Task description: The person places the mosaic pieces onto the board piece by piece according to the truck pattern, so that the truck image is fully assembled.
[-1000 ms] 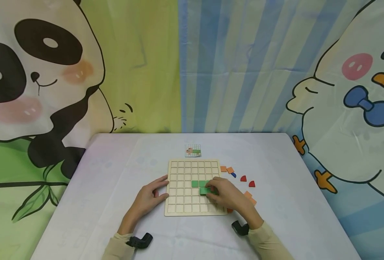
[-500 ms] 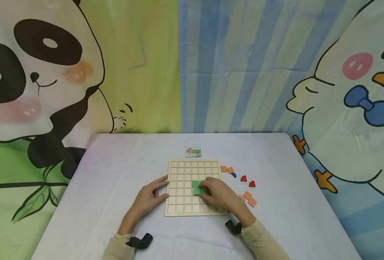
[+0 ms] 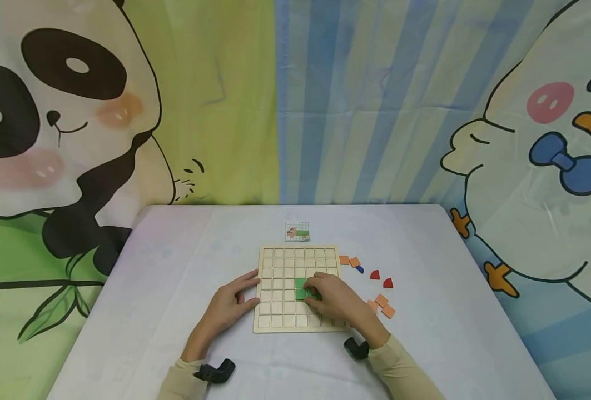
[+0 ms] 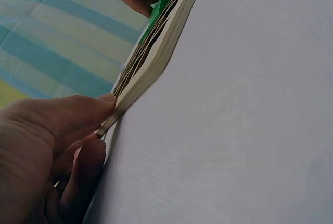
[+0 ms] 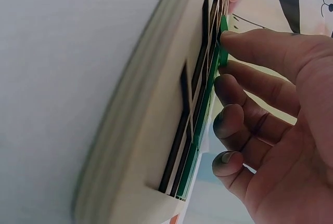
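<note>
A pale wooden grid board (image 3: 277, 305) lies on the table. My left hand (image 3: 232, 297) is at its left side, thumb and index finger spread apart and touching the edge; the left wrist view shows the thumb (image 4: 88, 110) against the rim. Over the middle of the grid, my right hand (image 3: 332, 294) pinches a green square tile (image 5: 223, 39) between thumb and index finger, its other fingers loosely bent. Green tiles (image 3: 300, 283) fill cells just left of the right fingers. More green (image 5: 190, 169) runs along the board's right part in the right wrist view, partly hidden from above.
A small picture card (image 3: 297, 231) lies behind the board. To the right are several orange squares (image 3: 388, 311), red pieces (image 3: 375, 274) and a blue piece (image 3: 359, 269). A printed curtain (image 3: 355, 111) hangs behind the table.
My right hand has shifted left across the grid with the green tile, which now lines up below the upper green tile. The left hand has stayed at the board's edge.
</note>
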The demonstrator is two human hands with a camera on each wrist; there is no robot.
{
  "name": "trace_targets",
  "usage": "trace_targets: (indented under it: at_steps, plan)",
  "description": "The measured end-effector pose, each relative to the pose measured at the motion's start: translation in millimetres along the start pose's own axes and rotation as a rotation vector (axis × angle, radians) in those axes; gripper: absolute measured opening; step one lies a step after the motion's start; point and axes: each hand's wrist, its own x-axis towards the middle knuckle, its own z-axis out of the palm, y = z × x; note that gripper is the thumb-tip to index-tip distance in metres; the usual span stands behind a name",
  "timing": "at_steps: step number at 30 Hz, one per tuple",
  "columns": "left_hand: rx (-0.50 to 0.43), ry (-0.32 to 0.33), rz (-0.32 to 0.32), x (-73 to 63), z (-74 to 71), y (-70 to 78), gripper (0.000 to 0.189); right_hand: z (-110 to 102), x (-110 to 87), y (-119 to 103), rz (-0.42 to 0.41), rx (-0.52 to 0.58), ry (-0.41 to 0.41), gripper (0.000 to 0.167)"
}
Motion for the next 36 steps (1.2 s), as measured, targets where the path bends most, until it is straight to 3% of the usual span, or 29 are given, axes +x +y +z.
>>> trace_targets:
  at_steps: [18,29,36]
  plan:
    - [0.010,0.008,0.027,-1.0,0.6,0.1,0.052,-4,-5.9,5,-0.008,0.013,0.003,0.023]
    - [0.017,0.012,0.025,-0.7,0.3,0.7,0.052,-27,-13.5,27,0.121,0.018,0.015,0.024]
    - [0.037,0.030,0.057,-0.3,2.7,1.5,0.052,-45,-14.3,55,0.128,0.045,0.060,0.026]
